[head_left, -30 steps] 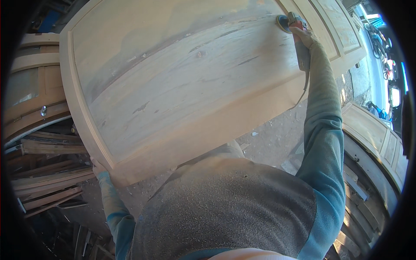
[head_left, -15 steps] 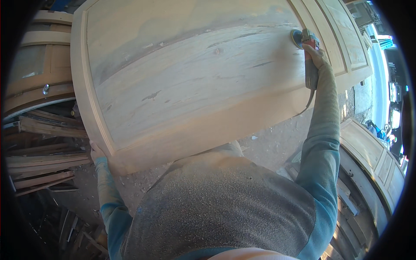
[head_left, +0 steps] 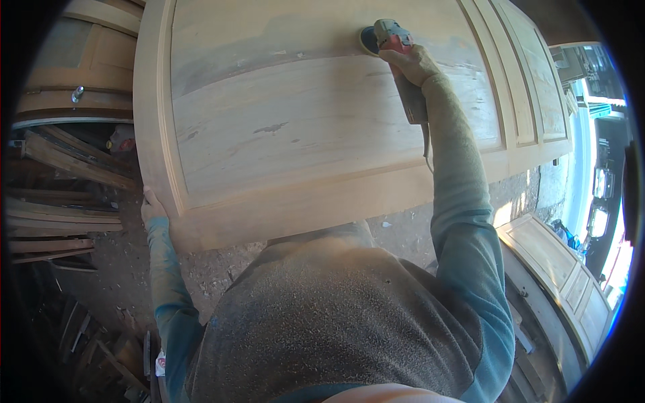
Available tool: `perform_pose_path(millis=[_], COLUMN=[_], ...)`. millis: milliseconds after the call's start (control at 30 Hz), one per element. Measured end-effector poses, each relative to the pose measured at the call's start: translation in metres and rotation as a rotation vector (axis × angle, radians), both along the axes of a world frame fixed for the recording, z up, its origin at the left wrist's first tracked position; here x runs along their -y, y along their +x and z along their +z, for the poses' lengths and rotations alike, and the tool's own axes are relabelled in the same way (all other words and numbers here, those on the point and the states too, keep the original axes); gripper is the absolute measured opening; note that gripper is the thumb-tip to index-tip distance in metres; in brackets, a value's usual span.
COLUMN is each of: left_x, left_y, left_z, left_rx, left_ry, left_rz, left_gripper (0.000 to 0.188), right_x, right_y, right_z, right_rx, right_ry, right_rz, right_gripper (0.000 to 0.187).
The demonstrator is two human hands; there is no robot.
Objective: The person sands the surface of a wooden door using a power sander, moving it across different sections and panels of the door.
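Note:
A large pale wooden door (head_left: 322, 180) with framed panels lies in front of me, its big panel streaked with dark grain and greyish patches. My right hand (head_left: 418, 66) is wrapped round an angle grinder (head_left: 408, 97) with a red and grey head. Its round sanding disc (head_left: 368, 41) meets the far part of the big panel, and a cord hangs from the tool's rear. At the door's near left corner, my left hand (head_left: 153, 204) grips the outer edge; its fingertips are partly hidden.
Stacked wooden pieces (head_left: 67, 213) and another door (head_left: 111, 60) stand to the left. A further panelled door (head_left: 544, 252) leans at the lower right. Debris dots the ground (head_left: 222, 272) below the door. Bright light comes in from the right.
My right hand has carried the grinder leftward and farther up the panel. My left hand stays on the door's edge. The view has shifted slightly.

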State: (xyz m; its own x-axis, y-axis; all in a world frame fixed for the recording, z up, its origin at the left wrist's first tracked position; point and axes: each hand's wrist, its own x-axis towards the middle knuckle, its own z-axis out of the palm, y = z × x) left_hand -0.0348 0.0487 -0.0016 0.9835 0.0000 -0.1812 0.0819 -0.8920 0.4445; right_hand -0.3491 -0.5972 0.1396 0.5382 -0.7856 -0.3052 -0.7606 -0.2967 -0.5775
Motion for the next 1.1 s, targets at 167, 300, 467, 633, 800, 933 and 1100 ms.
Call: perform_pose_path(millis=[167,300,467,633,800,933,1100], left_x=[0.019,0.012,0.009,0.015,0.015,0.016,-0.007], left_y=[-0.013,-0.014,-0.014,-0.013,-0.021,-0.013,-0.002], left_z=[0.018,0.02,0.017,0.02,0.028,0.022,0.015], left_rx=[-0.012,-0.013,0.044,0.006,0.007,0.009,-0.026], left_ry=[-0.015,-0.088,-0.045,-0.07,0.036,0.05,0.159], left_rz=[0.011,0.03,0.004,0.025,0.084,0.106,0.145], left_gripper=[0.086,0.085,0.083,0.08,0.082,0.084,0.086], right_x=[-0.083,-0.147,-0.108,0.008,0.119,0.201,0.252], right_y=[0.1,0.166,0.157,0.056,-0.045,-0.116,-0.153], right_z=[-0.005,0.005,0.002,0.009,0.003,-0.014,-0.016], right_rx=[0.044,0.003,-0.015,-0.026,-0.045,-0.053,-0.07], right_ry=[-0.078,-0.062,-0.048,-0.01,-0.015,-0.057,-0.02], right_rz=[0.29,0.338,0.334,0.131,-0.166,-0.298,-0.378], right_gripper=[0.054,0.055,0.058,0.07,0.066,0.063,0.068])
